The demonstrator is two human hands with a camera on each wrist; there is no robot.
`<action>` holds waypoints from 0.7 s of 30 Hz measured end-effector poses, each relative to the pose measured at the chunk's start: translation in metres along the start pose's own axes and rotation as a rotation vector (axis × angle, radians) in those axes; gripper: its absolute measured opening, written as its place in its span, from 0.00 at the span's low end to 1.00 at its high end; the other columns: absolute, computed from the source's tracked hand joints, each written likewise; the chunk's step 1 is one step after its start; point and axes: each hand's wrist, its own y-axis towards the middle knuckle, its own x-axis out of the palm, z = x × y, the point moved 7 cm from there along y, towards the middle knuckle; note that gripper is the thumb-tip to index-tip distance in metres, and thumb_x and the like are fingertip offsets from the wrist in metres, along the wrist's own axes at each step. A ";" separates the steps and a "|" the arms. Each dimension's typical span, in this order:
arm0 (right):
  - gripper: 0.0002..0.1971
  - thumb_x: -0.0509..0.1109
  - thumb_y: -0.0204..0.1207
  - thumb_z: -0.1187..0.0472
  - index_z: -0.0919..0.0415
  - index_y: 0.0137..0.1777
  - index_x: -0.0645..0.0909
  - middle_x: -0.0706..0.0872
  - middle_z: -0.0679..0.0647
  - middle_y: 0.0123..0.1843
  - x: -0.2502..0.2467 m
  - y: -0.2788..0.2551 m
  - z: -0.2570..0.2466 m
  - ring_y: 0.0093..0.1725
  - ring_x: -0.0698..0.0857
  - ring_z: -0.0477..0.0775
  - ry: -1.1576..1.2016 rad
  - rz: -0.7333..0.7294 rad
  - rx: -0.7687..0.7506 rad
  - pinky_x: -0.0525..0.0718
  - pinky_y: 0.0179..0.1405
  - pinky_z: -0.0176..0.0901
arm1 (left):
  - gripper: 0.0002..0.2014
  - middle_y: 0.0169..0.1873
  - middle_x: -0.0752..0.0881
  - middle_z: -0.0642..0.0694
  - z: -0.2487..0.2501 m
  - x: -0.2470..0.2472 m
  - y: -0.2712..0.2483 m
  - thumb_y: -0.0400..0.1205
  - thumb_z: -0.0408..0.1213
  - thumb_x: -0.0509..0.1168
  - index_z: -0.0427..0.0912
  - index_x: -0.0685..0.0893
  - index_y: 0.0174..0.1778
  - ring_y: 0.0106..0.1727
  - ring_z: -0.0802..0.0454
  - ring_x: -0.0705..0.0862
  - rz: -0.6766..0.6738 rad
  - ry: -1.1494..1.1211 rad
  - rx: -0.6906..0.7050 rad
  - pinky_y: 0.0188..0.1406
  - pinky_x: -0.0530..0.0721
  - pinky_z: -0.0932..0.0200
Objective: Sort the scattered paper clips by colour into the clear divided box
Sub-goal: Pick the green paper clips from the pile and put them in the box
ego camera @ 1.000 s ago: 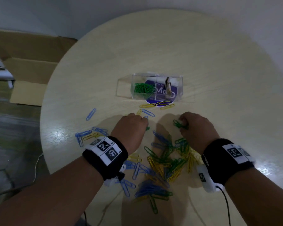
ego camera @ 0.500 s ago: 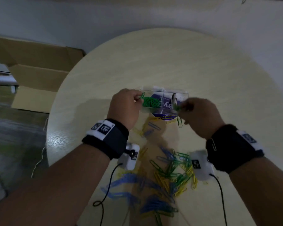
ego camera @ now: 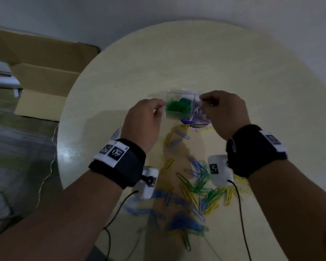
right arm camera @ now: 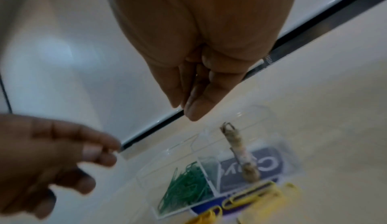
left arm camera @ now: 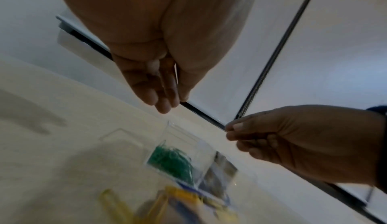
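The clear divided box (ego camera: pixel 181 92) stands mid-table, with green clips (ego camera: pixel 177 108) heaped in its left compartment. My left hand (ego camera: pixel 163 108) hovers at the box's left edge and my right hand (ego camera: pixel 202 100) over its right compartment. In the left wrist view the left hand (left arm camera: pixel 165 106) has its fingertips bunched above the green clips (left arm camera: pixel 171 161), with no clip between them. The right hand (right arm camera: pixel 188 113) is bunched the same way above the box (right arm camera: pixel 261 116), also with no clip showing. Mixed blue, green and yellow clips (ego camera: pixel 201 185) lie scattered near the table's front.
A brownish rolled object (right arm camera: pixel 240 154) stands in the right compartment, over a blue label (right arm camera: pixel 270 163). Yellow clips (right arm camera: pixel 249 196) lie against the box's front. The round pale table (ego camera: pixel 252 72) stands by a white wall. An open cardboard box (ego camera: pixel 41 76) sits on the floor to the left.
Both hands rose from the clip pile to the box, each pinching a green clip half a second ago. No clip shows in either hand now.
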 end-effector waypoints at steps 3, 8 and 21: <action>0.06 0.71 0.74 0.59 0.52 0.49 0.88 0.89 0.49 0.42 -0.018 -0.058 0.033 0.43 0.85 0.46 -0.037 -0.009 -0.013 0.72 0.41 0.28 | 0.13 0.52 0.87 0.42 0.011 0.029 -0.056 0.81 0.31 0.60 0.42 0.87 0.56 0.53 0.40 0.82 -0.249 0.111 0.186 0.55 0.81 0.45; 0.13 0.64 0.77 0.48 0.50 0.56 0.85 0.87 0.55 0.51 -0.001 -0.153 0.085 0.53 0.83 0.61 -0.276 -0.175 -0.127 0.77 0.56 0.50 | 0.30 0.63 0.81 0.46 0.021 0.079 -0.156 0.72 0.24 0.65 0.48 0.78 0.71 0.60 0.40 0.77 -0.606 0.256 0.423 0.55 0.80 0.44; 0.27 0.55 0.75 0.29 0.41 0.65 0.80 0.70 0.51 0.79 0.026 -0.190 0.086 0.83 0.59 0.61 -0.277 -0.297 -0.230 0.65 0.76 0.64 | 0.24 0.77 0.73 0.47 0.025 0.083 -0.126 0.82 0.28 0.63 0.48 0.77 0.74 0.72 0.40 0.73 -0.522 0.281 0.502 0.65 0.78 0.42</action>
